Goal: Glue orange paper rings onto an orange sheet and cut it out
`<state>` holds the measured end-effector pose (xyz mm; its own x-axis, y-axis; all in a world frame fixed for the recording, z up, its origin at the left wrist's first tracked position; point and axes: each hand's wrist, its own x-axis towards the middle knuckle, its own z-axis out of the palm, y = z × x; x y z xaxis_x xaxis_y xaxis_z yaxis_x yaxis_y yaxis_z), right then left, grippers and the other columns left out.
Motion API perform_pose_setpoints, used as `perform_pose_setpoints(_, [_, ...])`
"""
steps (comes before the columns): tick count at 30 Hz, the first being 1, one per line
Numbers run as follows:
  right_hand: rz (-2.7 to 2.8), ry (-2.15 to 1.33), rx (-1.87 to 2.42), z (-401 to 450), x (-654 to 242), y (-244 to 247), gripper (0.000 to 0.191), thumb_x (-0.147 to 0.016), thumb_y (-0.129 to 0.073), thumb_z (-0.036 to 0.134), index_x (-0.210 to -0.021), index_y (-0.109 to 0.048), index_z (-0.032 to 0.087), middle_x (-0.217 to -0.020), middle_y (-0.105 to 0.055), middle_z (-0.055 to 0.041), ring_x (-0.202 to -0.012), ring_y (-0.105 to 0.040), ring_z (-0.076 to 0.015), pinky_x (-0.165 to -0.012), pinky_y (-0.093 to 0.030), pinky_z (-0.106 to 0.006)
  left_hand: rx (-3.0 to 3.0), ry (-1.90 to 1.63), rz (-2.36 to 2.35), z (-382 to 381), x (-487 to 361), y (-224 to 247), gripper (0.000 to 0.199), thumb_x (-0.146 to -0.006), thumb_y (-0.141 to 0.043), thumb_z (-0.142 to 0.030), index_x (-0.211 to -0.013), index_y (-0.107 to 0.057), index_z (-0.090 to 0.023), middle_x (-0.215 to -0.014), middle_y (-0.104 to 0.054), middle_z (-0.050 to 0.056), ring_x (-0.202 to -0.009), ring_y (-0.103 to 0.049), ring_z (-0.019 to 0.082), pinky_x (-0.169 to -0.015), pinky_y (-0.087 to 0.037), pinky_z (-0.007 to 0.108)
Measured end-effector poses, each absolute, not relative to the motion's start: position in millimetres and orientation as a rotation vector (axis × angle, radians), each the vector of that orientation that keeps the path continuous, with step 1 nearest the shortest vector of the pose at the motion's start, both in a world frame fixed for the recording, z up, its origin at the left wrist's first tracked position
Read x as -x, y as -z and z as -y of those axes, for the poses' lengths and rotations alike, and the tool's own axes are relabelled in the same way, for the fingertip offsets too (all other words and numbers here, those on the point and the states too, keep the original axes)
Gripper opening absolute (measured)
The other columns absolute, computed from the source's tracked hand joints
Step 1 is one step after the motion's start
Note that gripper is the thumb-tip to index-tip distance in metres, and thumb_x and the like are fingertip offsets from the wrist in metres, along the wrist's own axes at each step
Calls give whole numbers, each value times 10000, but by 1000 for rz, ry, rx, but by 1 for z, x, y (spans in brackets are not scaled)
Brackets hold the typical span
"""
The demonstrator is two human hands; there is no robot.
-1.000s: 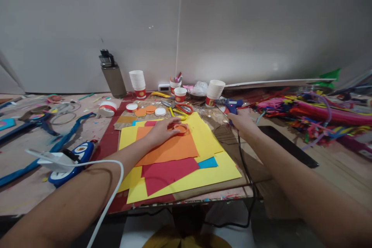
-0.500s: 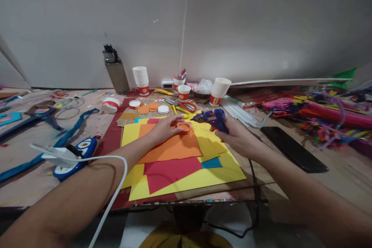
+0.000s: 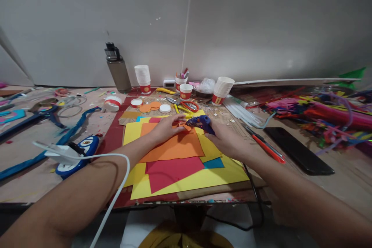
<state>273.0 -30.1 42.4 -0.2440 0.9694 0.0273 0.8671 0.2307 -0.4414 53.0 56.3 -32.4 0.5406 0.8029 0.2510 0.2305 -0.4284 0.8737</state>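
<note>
My right hand (image 3: 223, 136) is closed round the handle of a blue hot glue gun (image 3: 203, 123). Its nozzle points left and meets or nearly meets a small curved orange piece (image 3: 185, 125). The fingers of my left hand (image 3: 167, 128) pinch that piece, which looks like foam or paper; its exact shape is partly hidden. Under both hands lies a stack of coloured sheets, with an orange sheet (image 3: 171, 147) on top, then a red sheet (image 3: 174, 172) and a yellow sheet (image 3: 139, 192).
Orange discs (image 3: 145, 108) and a white lid (image 3: 165, 108) lie behind the sheets, near scissors (image 3: 192, 105). Paper cup stacks (image 3: 142, 75) and a bottle (image 3: 119, 75) stand at the wall. A phone (image 3: 299, 151) and a red-handled tool (image 3: 267, 148) lie right; a power strip (image 3: 88, 145), left.
My right hand has brought the glue gun left, its nozzle now at the orange piece. The red-handled tool beside the phone has come into sight. My left hand keeps its pinch.
</note>
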Motion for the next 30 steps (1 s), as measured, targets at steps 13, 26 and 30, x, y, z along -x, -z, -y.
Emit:
perform_pose_setpoints(13, [2225, -413, 1864, 26, -264, -40, 211, -909, -494, 191, -1109, -550, 156, -1121, -676, -162, -988, -634, -279, -745, -438, -302, -1938, -898, -812, -56, -53, 33, 487, -790, -673, -212, -1261, -551, -193, -1233, -666, 98, -1152, -627, 212, -1033, -463, 396])
perform_pose_setpoints(26, [2230, -367, 1862, 31, -267, -42, 286, -893, -501, 154, -1178, -530, 160, -1212, -646, -160, -1093, -598, -290, -845, -446, -341, -1951, -869, -813, -57, -51, 34, 501, -817, -649, -268, -1296, -521, -201, -1243, -661, 92, -1182, -608, 201, -1058, -436, 382])
perform_pose_setpoints(30, [2241, -338, 1847, 32, -268, -41, 259, -897, -493, 166, -1151, -543, 174, -1163, -668, -144, -1026, -622, -279, -800, -450, -330, -1941, -866, -837, -56, -52, 32, 495, -808, -654, -253, -1284, -527, -198, -1244, -661, 97, -1178, -611, 204, -1051, -443, 378])
